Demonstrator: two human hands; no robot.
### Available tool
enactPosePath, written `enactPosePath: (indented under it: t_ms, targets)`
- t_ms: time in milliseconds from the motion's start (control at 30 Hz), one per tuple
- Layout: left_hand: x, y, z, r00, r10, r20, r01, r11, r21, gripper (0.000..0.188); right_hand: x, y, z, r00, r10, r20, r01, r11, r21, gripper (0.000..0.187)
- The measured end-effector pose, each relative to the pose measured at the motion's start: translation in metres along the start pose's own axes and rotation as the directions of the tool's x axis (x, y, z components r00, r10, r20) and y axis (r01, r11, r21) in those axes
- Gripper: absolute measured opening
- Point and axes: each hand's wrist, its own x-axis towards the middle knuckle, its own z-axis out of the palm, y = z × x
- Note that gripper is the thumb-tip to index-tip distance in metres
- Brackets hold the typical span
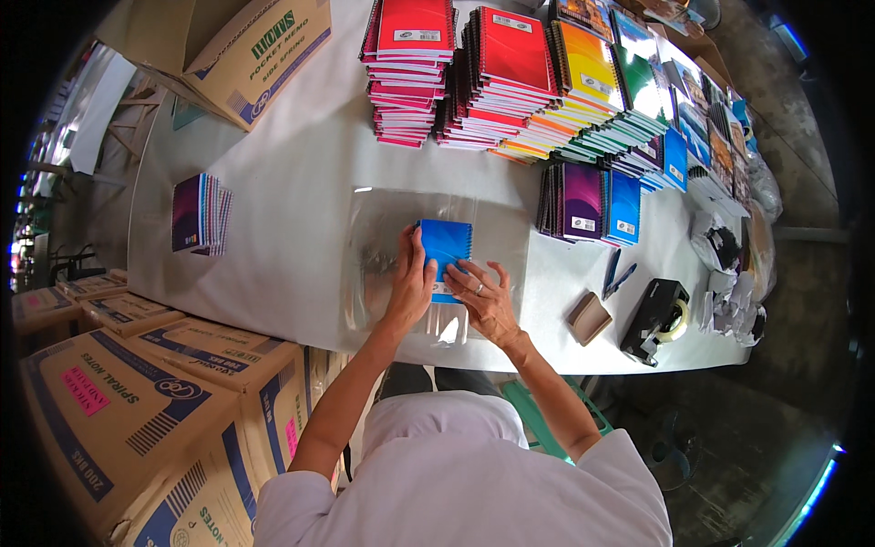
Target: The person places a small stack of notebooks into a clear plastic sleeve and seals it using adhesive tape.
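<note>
A blue spiral notebook (pixel 444 242) lies in front of me, its wire binding along the right side. Under it a clear plastic sheet (pixel 497 237) covers part of the table. My left hand (pixel 410 278) is closed around the notebook's left edge, fingers along the side and thumb at the cover. My right hand (pixel 488 299), with a ring on one finger, rests its spread fingers on the lower right of the cover. Part of a white label shows near the bottom edge, between the hands.
Tall stacks of red notebooks (pixel 515 55), yellow, green, purple and blue ones line the far right. A small notebook pile (pixel 196 214) stands at left, an open carton (pixel 264 55) behind. A tape dispenser (pixel 654 319), brown block (pixel 589 318) and pens lie right. Cartons (pixel 118 401) fill lower left.
</note>
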Motion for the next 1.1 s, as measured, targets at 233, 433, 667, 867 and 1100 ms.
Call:
enactPosePath:
  t_ms: [233,433,667,867,1100]
  targets:
    - [0.0,0.0,0.004,0.999,-0.024,-0.024,0.025,0.999,0.03,0.066,0.004,-0.006,-0.004,0.998,0.017,0.062,-0.016,1.0,-0.02,0.044]
    - [-0.005,-0.009,-0.02,0.997,-0.078,0.008,0.076,0.987,0.14,0.06,0.007,-0.017,-0.01,0.996,0.043,0.08,-0.034,0.993,-0.11,0.043]
    - [-0.108,-0.034,-0.081,0.975,-0.195,-0.106,0.205,0.608,0.767,0.067,0.013,-0.034,-0.004,0.992,0.095,0.085,-0.088,0.992,-0.087,0.035]
    - [-0.107,-0.017,-0.068,0.934,-0.288,-0.212,0.278,0.958,-0.074,0.061,0.022,-0.033,0.009,0.975,0.197,0.099,-0.216,0.944,0.25,0.016]
    - [-0.093,0.06,-0.043,0.999,-0.043,0.015,0.041,0.99,0.135,0.065,0.052,-0.037,-0.011,0.864,0.448,0.23,-0.486,0.623,0.612,0.027]
